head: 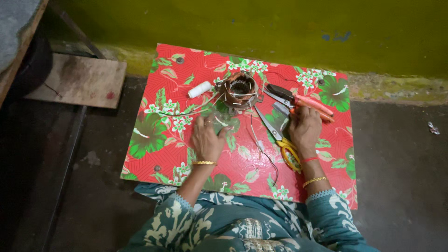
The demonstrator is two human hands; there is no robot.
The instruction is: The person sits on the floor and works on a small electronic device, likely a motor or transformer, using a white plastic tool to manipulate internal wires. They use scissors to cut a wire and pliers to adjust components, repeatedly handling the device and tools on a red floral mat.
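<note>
Resting on the red board with its green and white flower print (154,154), the left hand (206,140) is seen with fingers loosely curled; a thin white wire (201,105) appears to be pinched at the fingertips, though the grip itself cannot be told for certain. Just beyond those fingertips the round copper-wound motor stator with its metal core (241,88) is set, with wire ends trailing from it toward the hand. A small white spool of thread (199,89) is laid beyond and to the left of the fingers, apart from them.

The right hand (305,128) is laid flat, fingers bent downward and spread a little, and its fingertips are placed on the orange-handled pliers (298,100); whether the handles are gripped or only touched cannot be told. Between the two hands the yellow-handled steel scissors (277,133) are laid, their handle rings close beside the right wrist and partly covered by it.
</note>
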